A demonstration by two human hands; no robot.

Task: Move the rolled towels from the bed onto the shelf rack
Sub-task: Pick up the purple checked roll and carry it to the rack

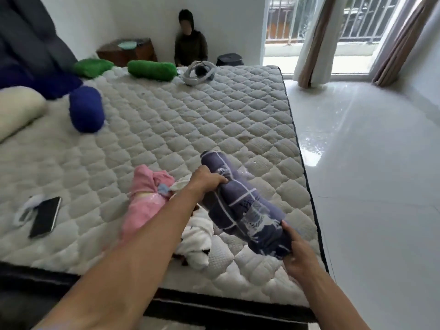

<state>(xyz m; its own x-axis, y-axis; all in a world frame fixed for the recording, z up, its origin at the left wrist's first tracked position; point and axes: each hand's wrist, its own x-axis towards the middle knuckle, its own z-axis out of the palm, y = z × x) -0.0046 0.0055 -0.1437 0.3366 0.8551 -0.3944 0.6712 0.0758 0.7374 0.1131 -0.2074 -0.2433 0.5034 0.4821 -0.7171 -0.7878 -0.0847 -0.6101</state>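
A rolled purple-grey towel with white lines is held just above the near right part of the quilted mattress. My left hand grips its far end and my right hand grips its near end. A rolled pink towel and a white towel lie beside it, partly under my left forearm. Further back lie a dark blue roll and two green rolls. No shelf rack is in view.
A phone and a white cable lie at the near left. A cream pillow and dark bedding are at the left. A headset rests at the far edge, where a person sits. Glossy white floor lies to the right.
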